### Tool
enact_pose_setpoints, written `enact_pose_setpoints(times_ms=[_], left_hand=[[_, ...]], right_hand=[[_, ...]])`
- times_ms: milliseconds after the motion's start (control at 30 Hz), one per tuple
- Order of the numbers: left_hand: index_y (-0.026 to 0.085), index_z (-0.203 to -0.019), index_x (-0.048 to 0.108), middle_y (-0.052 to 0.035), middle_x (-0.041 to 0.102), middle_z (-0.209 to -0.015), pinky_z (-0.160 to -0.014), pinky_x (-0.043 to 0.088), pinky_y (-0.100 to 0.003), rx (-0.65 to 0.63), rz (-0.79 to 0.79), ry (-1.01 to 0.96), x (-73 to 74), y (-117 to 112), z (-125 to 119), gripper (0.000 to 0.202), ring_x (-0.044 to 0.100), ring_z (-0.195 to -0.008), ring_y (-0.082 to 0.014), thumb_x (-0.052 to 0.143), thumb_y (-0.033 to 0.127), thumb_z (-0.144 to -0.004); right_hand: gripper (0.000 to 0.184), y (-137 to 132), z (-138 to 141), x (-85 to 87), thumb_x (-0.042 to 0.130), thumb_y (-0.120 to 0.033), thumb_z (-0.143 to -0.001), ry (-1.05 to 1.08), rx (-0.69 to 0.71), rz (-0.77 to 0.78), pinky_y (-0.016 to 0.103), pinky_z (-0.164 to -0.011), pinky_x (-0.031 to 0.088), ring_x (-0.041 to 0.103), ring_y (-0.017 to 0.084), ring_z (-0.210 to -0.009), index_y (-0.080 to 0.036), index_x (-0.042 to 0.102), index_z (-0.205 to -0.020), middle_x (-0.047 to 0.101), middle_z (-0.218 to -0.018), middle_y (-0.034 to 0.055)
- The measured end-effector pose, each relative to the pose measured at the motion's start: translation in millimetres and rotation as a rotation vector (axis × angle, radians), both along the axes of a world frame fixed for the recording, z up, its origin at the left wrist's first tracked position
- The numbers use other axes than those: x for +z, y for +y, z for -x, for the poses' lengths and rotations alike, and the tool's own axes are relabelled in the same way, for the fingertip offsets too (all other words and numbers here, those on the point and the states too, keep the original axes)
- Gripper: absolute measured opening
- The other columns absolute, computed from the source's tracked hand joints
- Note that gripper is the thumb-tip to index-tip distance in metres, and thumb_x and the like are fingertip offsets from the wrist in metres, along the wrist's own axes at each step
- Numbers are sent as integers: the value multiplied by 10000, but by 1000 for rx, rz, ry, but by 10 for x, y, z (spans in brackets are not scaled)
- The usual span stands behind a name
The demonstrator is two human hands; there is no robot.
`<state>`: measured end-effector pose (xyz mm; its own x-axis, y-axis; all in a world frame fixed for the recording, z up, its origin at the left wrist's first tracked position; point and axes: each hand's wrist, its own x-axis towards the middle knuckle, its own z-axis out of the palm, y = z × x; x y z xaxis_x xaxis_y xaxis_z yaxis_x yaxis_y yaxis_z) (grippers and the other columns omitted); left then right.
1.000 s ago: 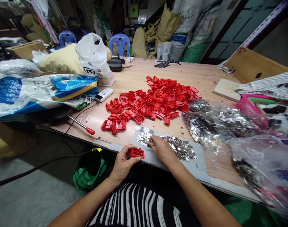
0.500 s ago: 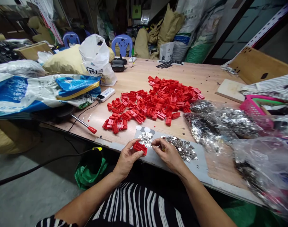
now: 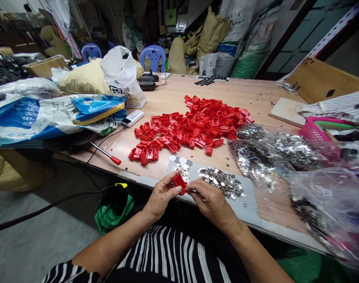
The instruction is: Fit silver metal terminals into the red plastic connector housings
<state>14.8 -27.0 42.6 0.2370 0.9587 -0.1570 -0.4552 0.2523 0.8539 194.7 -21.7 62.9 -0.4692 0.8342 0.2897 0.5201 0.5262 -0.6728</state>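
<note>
A small red plastic housing (image 3: 179,183) is gripped between the thumb and fingers of my left hand (image 3: 161,197), just above the table's near edge. My right hand (image 3: 210,199) has its thumb and fingers pinched together against the right end of the housing; whatever they hold is too small to make out. Behind my hands lies a small pile of shiny flat metal pieces (image 3: 181,171) on a grey sheet (image 3: 247,200). To its right spreads a larger pile of metal pieces (image 3: 222,181). Farther back is a big heap of similar red housings (image 3: 197,122).
Clear plastic bags of metal parts (image 3: 256,157) and a pink basket (image 3: 313,131) stand at the right. On the left are a white carrier bag (image 3: 120,74), printed sacks (image 3: 49,114), a white device (image 3: 133,118) and a red-tipped lever (image 3: 115,160). A green-lined bin (image 3: 114,210) stands below the edge.
My left hand has shifted slightly right and tilted the red housing. My right hand has come from the metal pieces to the housing, its fingers now touching its end.
</note>
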Motion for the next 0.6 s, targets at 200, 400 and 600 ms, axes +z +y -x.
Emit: enact_pose_setpoints(times_ms=[200, 400, 600], left_hand=[[233, -1204, 627, -40, 686, -1031, -872, 452, -278, -60, 25, -20, 22, -23, -6, 477, 601, -942, -159, 717, 241, -736], [236, -1179, 641, -33, 680, -1004, -856, 453, -283, -72, 62, -55, 62, -22, -32, 470, 601, -914, -158, 730, 236, -718], [234, -1209, 610, -46, 680, -1048, -880, 451, -285, -75, 0, 22, -4, -25, -8, 491, 606, -966, -172, 722, 239, -732]], right_hand=[[142, -28, -32, 53, 531, -167, -885, 67, 34, 127, 298, -757, 495, 614, 169, -841, -236, 650, -922, 652, -894, 42], [143, -85, -79, -34, 629, -278, -835, 177, -103, 311, 265, -627, 459, 538, 132, -640, -237, 609, -970, 621, -850, 8], [182, -178, -174, -87, 567, -301, -858, 162, -211, 386, 268, -621, 462, 536, 137, -678, -226, 512, -1014, 602, -908, 25]])
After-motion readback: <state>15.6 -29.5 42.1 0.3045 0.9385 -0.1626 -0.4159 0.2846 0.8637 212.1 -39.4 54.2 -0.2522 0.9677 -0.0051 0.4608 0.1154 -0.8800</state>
